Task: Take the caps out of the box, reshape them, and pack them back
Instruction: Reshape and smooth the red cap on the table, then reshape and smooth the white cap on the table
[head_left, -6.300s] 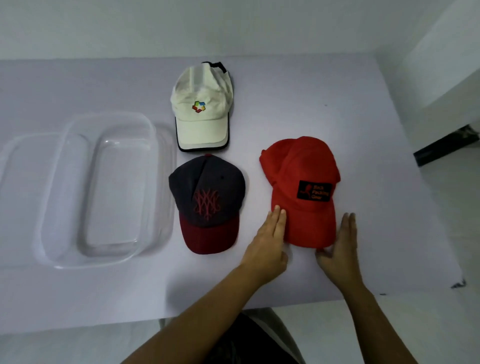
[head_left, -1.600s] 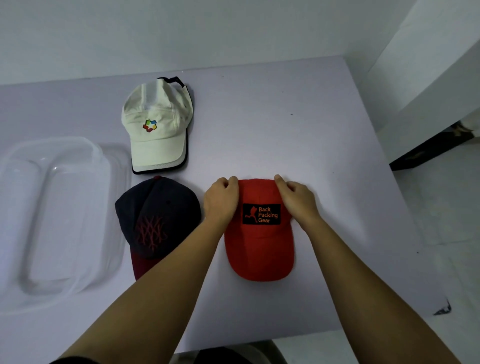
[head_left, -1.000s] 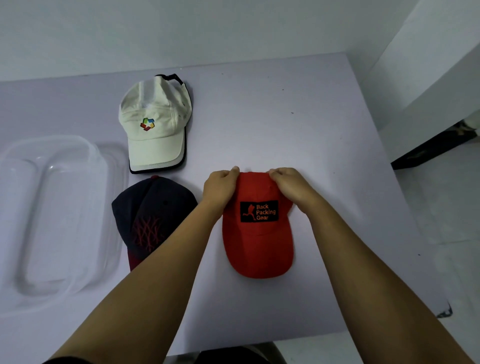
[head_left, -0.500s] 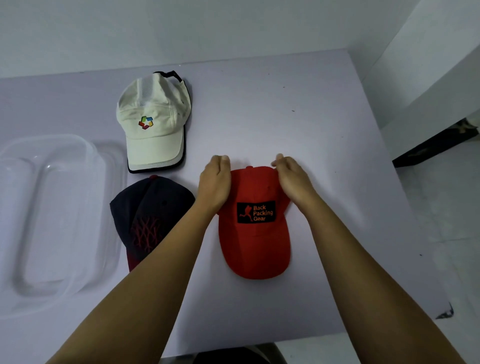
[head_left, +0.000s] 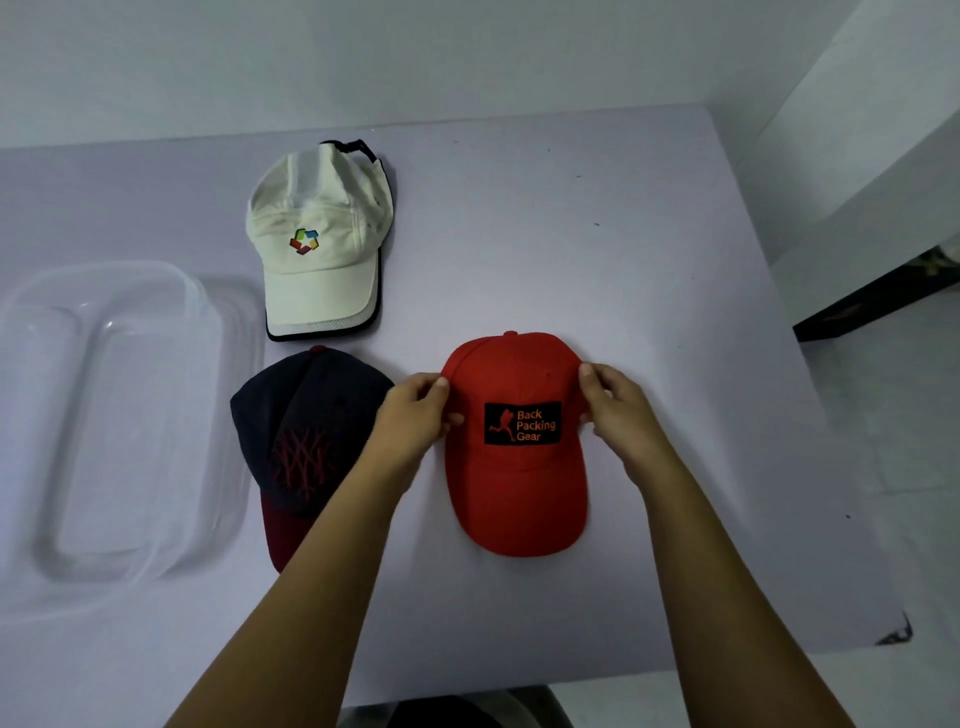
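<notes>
A red cap (head_left: 514, 483) with a black "Back Packing Gear" patch lies on the pale table (head_left: 597, 249), brim toward me. My left hand (head_left: 415, 415) pinches the left side of its crown and my right hand (head_left: 613, 410) pinches the right side. A dark navy cap (head_left: 296, 415) with a maroon brim lies to the left, partly hidden by my left forearm. A cream cap (head_left: 322, 249) with a coloured logo lies further back. The clear plastic box (head_left: 218, 332) stands at the left with nothing in it.
The table's right edge (head_left: 810, 374) drops off to a grey floor. A white wall runs behind the table. My forearms cross the near part of the table.
My hands have slid from the top of the red cap's crown down to its two sides. The crown now looks rounder and fuller.
</notes>
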